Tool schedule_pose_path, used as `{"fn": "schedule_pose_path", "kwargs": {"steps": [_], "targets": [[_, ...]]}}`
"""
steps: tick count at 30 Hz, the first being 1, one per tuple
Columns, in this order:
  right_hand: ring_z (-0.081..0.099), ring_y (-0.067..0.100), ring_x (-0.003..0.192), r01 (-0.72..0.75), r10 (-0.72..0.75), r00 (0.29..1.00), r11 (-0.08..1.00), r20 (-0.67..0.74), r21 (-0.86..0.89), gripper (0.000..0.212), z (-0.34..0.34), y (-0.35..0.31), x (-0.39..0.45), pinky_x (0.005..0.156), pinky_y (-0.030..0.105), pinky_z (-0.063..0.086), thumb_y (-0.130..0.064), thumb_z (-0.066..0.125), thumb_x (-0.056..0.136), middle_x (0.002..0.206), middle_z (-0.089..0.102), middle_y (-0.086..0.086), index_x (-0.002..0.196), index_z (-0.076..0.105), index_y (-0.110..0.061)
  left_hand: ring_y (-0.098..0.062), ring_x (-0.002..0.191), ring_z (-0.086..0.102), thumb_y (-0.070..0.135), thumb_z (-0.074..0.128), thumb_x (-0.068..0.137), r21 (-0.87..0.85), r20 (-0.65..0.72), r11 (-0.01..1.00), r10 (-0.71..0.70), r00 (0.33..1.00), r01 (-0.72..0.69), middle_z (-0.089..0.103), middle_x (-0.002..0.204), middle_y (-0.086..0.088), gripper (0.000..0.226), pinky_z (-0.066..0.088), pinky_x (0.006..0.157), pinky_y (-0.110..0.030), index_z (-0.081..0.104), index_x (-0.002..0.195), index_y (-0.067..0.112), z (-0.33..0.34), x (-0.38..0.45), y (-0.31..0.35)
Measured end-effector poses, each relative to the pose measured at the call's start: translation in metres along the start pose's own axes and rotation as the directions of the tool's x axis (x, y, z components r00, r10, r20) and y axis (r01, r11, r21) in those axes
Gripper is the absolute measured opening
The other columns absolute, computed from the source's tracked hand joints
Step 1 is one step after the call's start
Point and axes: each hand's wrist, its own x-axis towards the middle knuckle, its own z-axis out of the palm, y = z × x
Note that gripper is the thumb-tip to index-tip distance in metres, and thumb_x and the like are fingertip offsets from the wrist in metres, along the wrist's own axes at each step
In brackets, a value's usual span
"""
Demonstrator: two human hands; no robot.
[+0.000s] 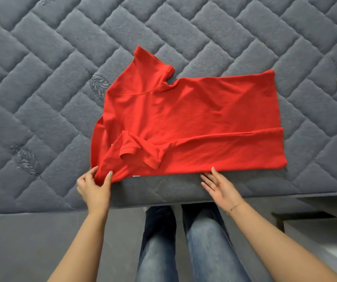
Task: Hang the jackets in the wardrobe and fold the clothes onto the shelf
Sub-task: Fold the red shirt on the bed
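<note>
Red T-shirt (183, 123) lies flat at mattress (41, 78) near edge, one side folded in. L hand (94, 185) pinches collar-end corner; R hand (217, 187), fingers straight, steadies fold edge, prob. for next fold.

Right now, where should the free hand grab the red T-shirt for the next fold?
Pinch the near folded edge of the red T-shirt by the right hand, coming from the mattress edge; that long edge lies flat and straight, and the left hand already holds its other end.
</note>
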Motion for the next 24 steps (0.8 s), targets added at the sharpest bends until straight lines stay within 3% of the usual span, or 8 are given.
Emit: {"fn": "schedule_pose_path", "kwargs": {"steps": [4,7,9,12,14,20,22,24], "targets": [[0.066,0.022,0.099,0.014,-0.014,1.0,1.0,0.011,-0.025,0.008,0.053,0.039,0.002,0.078,0.032,0.053,-0.018,0.061,0.094,0.104,0.067,0.009,0.098,0.059,-0.012,-0.036,0.119,0.047,0.034,0.068,0.09,0.011,0.085,1.0,-0.017,0.996,0.017,0.059,0.12,-0.017,0.037,0.035,0.104,-0.041,0.066,0.117,0.01,0.001,0.011,-0.004],[0.066,0.022,0.089,0.068,-0.069,0.996,0.998,-0.059,-0.014,0.015,0.075,0.047,0.002,0.086,0.035,0.052,-0.019,0.063,0.094,0.095,0.066,0.01,0.086,0.053,-0.012,-0.037,0.111,0.056,0.033,0.064,0.093,-0.119,0.182,0.992,-0.023,0.983,0.045,0.066,0.107,-0.019,0.027,0.041,0.103,-0.048,0.067,0.105,0.008,-0.004,0.02,-0.014],[0.067,0.019,0.079,0.124,-0.126,0.986,0.992,-0.112,-0.028,0.02,0.076,0.048,0.0,0.077,0.03,0.053,-0.018,0.062,0.094,0.089,0.065,0.009,0.079,0.049,-0.014,-0.036,0.109,0.06,0.033,0.063,0.092,-0.202,0.25,0.979,0.029,0.968,0.023,0.068,0.105,-0.018,0.029,0.039,0.105,-0.051,0.066,0.105,0.008,-0.014,0.024,-0.022],[0.069,0.014,0.064,0.187,-0.198,0.968,0.979,-0.154,-0.083,0.027,0.068,0.05,-0.008,0.065,0.025,0.054,-0.017,0.064,0.093,0.08,0.064,0.008,0.072,0.047,-0.016,-0.016,0.093,0.062,0.035,0.066,0.09,-0.046,0.247,0.994,0.105,0.963,-0.096,0.073,0.088,0.0,0.01,0.03,0.091,-0.036,0.068,0.093,0.026,-0.033,0.033,-0.04],[0.07,0.013,0.062,0.198,-0.216,0.965,0.972,-0.149,-0.125,0.029,0.063,0.053,-0.014,0.063,0.025,0.056,-0.016,0.064,0.093,0.08,0.064,0.008,0.071,0.046,-0.016,-0.011,0.091,0.059,0.038,0.066,0.091,0.061,0.268,0.989,0.117,0.956,-0.138,0.07,0.08,0.007,0.007,0.021,0.082,-0.031,0.067,0.087,0.032,-0.04,0.034,-0.047],[0.067,0.016,0.072,0.101,-0.166,0.967,0.945,-0.193,-0.311,0.016,0.058,0.061,-0.024,0.068,0.026,0.053,-0.023,0.061,0.096,0.082,0.068,0.007,0.084,0.058,-0.012,-0.027,0.1,0.057,0.033,0.069,0.088,0.283,0.262,0.945,0.086,0.961,-0.162,0.069,0.085,-0.001,0.015,0.029,0.085,-0.038,0.066,0.09,0.019,-0.026,0.02,-0.04],[0.063,0.013,0.06,0.089,-0.215,0.956,0.86,-0.199,-0.502,0.023,0.059,0.062,-0.028,0.058,0.022,0.048,-0.025,0.061,0.096,0.071,0.065,0.006,0.079,0.059,-0.01,-0.031,0.102,0.057,0.027,0.072,0.085,0.307,0.19,0.939,0.1,0.977,-0.156,0.068,0.09,-0.004,0.019,0.033,0.087,-0.042,0.065,0.099,0.016,-0.025,0.009,-0.032],[0.059,0.012,0.053,0.133,-0.263,0.958,0.756,-0.111,-0.641,0.028,0.065,0.066,-0.034,0.051,0.018,0.046,-0.025,0.062,0.094,0.065,0.062,0.007,0.073,0.058,-0.008,-0.033,0.106,0.054,0.023,0.075,0.081,0.27,0.087,0.955,0.099,0.991,-0.119,0.063,0.102,-0.008,0.032,0.036,0.088,-0.046,0.062,0.109,0.013,-0.027,-0.002,-0.024]]}}
